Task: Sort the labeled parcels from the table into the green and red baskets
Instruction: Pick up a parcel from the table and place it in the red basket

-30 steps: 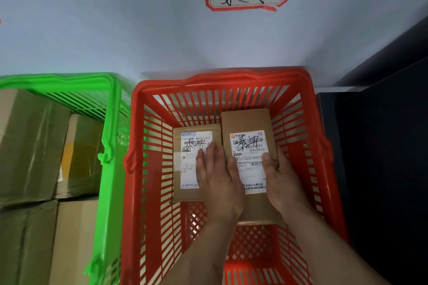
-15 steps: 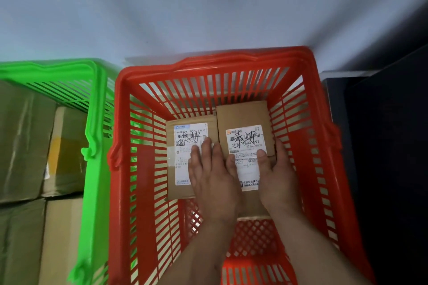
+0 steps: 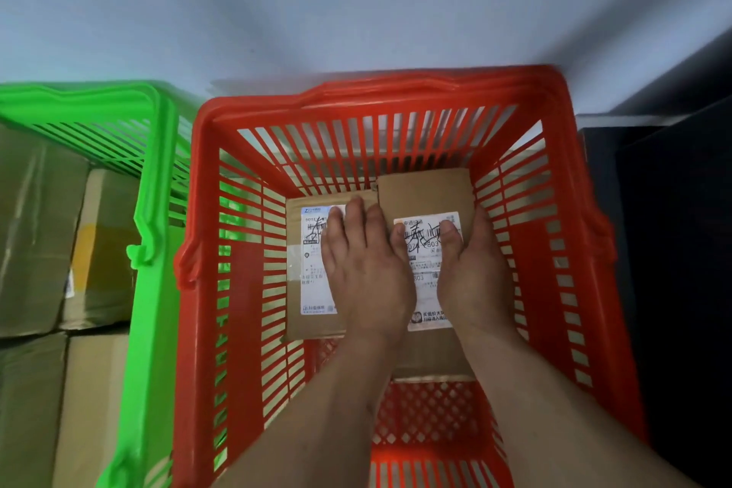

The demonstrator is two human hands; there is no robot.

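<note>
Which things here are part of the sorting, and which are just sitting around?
Job: red basket; green basket; left parcel; right parcel; left hand; right hand.
Lying about: large cartons in the green basket; dark cabinet.
</note>
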